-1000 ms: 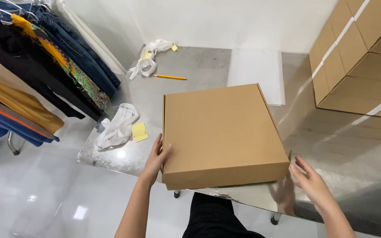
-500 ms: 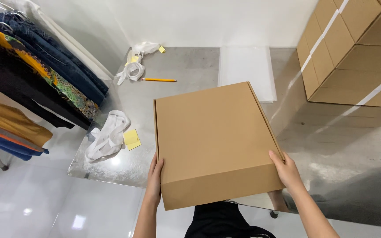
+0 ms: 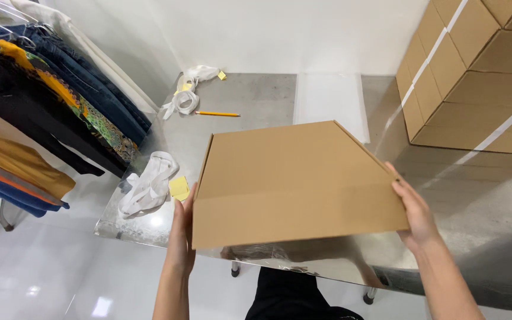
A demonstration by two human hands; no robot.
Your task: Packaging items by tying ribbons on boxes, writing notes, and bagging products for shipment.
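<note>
Your fingers (image 3: 399,185) are pressing flat against the two sides of a flat brown cardboard box (image 3: 294,181); your left hand (image 3: 180,237) is clasping its left edge and your right hand (image 3: 415,214) is clasping its right edge, so both are gripping the box between them. You are holding the box tilted, its near edge raised above the front edge of the shiny metal tabletop (image 3: 256,101). Just left of the box, a small yellow note (image 3: 179,188) and a bundle of white straps (image 3: 148,184) are lying on the tabletop. Farther back, a yellow pencil (image 3: 217,114) is lying near another heap of white straps (image 3: 186,95). A white sheet (image 3: 329,104) is lying behind the box. To your right, a stack of taped cardboard cartons (image 3: 475,77) is standing on the tabletop. At your left, clothes (image 3: 42,101) are hanging on a rack.
</note>
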